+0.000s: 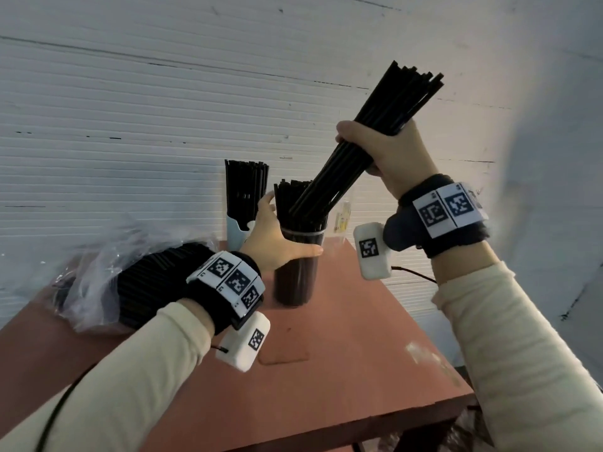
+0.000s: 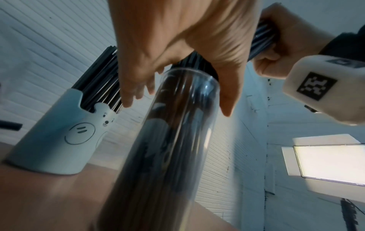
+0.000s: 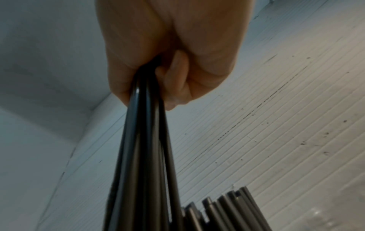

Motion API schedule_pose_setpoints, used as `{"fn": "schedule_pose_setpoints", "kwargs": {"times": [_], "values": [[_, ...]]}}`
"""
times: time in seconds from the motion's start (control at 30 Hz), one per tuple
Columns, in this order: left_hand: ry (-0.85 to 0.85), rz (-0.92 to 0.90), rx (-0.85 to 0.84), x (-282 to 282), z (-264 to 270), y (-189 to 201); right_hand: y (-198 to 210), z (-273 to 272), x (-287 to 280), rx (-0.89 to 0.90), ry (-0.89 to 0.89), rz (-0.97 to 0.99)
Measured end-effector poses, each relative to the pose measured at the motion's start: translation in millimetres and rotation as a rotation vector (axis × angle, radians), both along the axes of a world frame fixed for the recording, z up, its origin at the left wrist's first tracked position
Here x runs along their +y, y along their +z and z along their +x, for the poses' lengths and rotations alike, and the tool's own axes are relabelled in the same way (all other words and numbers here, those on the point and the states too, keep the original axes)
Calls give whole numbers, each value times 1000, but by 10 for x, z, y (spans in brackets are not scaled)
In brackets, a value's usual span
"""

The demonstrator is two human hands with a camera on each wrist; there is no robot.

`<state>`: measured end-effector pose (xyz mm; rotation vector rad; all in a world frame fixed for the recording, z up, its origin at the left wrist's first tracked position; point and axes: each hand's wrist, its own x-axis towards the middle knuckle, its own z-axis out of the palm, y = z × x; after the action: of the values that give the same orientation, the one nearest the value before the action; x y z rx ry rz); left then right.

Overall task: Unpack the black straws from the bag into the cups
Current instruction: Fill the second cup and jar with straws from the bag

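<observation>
My right hand [image 1: 385, 151] grips a tilted bundle of black straws [image 1: 401, 99] in a fist. The bundle's lower ends reach in among the straws standing in a tall clear cup [image 1: 295, 282] at the middle of the table. My left hand [image 1: 274, 243] holds that cup near its rim, thumb across the front and fingers behind. In the left wrist view the left hand [image 2: 177, 39] straddles the clear cup [image 2: 177, 140]. The right wrist view shows the right hand [image 3: 168, 54] clenched on the bundle [image 3: 146, 156]. A light-blue cup [image 1: 235, 233] full of straws stands behind the clear one. The clear plastic bag [image 1: 98, 282] with more straws lies at the left.
The reddish table [image 1: 342, 353] ends close on the right and front. A white ribbed wall stands right behind the cups. A small clear container with a yellow label [image 1: 342, 220] sits behind the clear cup. The light-blue cup [image 2: 59, 140] has a bear face on it.
</observation>
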<state>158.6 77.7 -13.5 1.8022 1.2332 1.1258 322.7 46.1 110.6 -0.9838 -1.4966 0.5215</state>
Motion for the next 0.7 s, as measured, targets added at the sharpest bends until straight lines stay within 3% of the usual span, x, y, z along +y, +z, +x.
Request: {"fn": "schedule_pose_setpoints", "kwargs": {"times": [0.13,0.7], "values": [[-13,-67,28,53,-11,-20,-3,-14,196,-3,5,-28],[-43,-35,68,92,-80,-41,-36,-249,394,-226,66,-12]]}}
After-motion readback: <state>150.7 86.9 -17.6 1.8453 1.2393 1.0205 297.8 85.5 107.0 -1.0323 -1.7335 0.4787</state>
